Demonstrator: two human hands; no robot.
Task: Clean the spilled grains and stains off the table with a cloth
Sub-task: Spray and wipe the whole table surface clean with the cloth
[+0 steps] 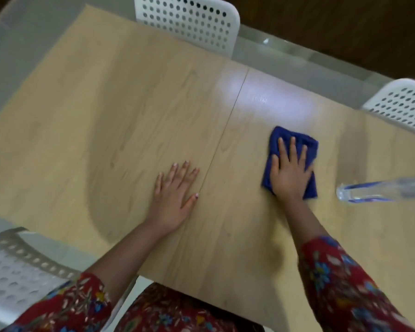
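A folded blue cloth (304, 142) lies on the light wooden table (120, 111), right of its centre seam. My right hand (290, 172) presses flat on the cloth with straight, spread fingers. My left hand (175, 195) rests flat on the bare tabletop just left of the seam, holding nothing. No grains or stains show on the wood; the picture is motion-blurred.
A clear plastic bottle (379, 191) with blue markings lies on its side at the right, close to the cloth. White perforated chairs stand at the far edge (189, 20), the far right (403, 104) and the near left (15, 271). A bright light glare sits beyond the cloth.
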